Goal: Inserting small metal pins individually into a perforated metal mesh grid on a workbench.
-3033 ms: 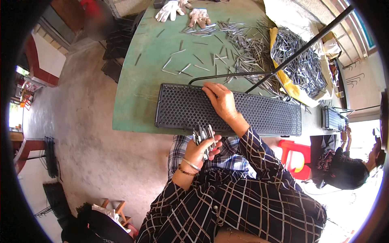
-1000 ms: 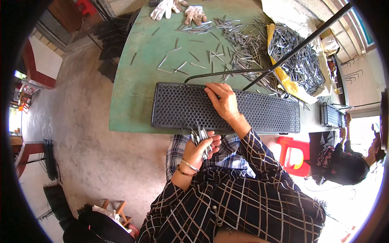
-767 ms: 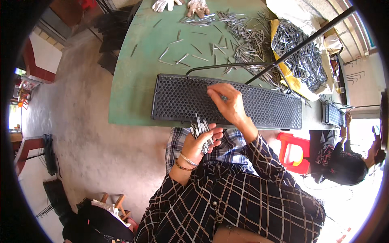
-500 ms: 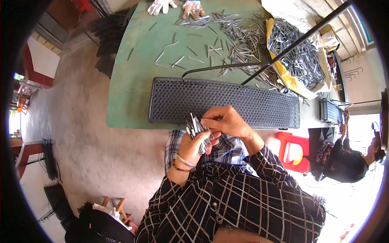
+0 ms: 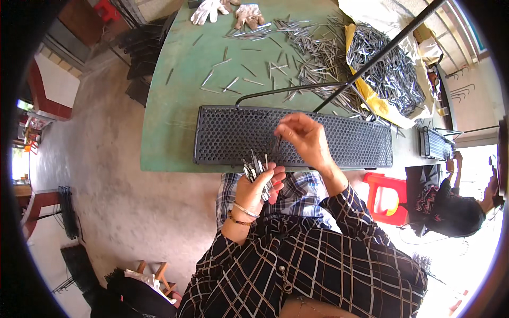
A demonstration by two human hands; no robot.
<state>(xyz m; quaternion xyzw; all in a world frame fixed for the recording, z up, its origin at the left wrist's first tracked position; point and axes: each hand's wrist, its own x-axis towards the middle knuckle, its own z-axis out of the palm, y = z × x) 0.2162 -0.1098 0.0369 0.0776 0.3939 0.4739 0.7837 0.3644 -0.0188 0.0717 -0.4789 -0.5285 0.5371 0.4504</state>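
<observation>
My left hand (image 5: 248,193) is closed round a bunch of thin metal strips (image 5: 255,168), their ends sticking up past the thumb, just off the table's near edge. Over a black perforated metal rack panel (image 5: 225,133) I hold my right hand (image 5: 308,142), thumb and forefinger pinched together. A slim dark strip (image 5: 278,142) hangs down from that pinch; its lower end is hard to make out against the panel's holes. The panel lies along the near edge of the green table (image 5: 169,116), with black rods (image 5: 297,86) rising from its far side.
Loose strips (image 5: 318,58) lie scattered over the table, beside a yellow-edged sack (image 5: 387,74) heaped with more. Work gloves (image 5: 248,16) lie at the far edge. To the right are a red stool (image 5: 386,199) and another person (image 5: 450,206) beside a similar rack (image 5: 436,143).
My right hand has moved up and away from the bunch, over the panel, with a strip in its pinch. The left hand stays nearly where it was, still gripping the bunch.
</observation>
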